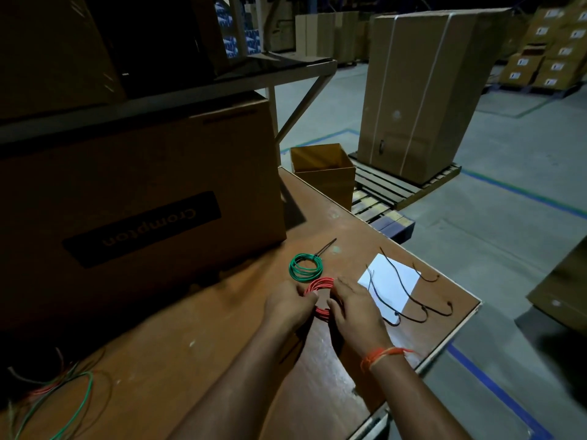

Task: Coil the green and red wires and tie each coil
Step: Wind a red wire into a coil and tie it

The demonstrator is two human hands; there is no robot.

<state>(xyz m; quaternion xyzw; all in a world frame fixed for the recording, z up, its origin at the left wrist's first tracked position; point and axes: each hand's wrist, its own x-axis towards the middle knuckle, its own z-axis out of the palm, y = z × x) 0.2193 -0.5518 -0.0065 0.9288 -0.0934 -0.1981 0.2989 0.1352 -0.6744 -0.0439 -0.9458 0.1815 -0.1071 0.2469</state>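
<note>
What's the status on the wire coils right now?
Left hand and right hand both gripping red coil, not yet tied. Green coil tied, beside it. Loose ties at right. Nothing in the way.

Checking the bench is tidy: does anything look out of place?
Mostly orderly. Only the loose green and red wires sprawl tangled at the table's near-left corner. The green coil is tied; both hands hold the red coil.

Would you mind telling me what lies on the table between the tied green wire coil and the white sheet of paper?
In the head view, only bare brown tabletop lies between the green wire coil and the white paper sheet.
</note>
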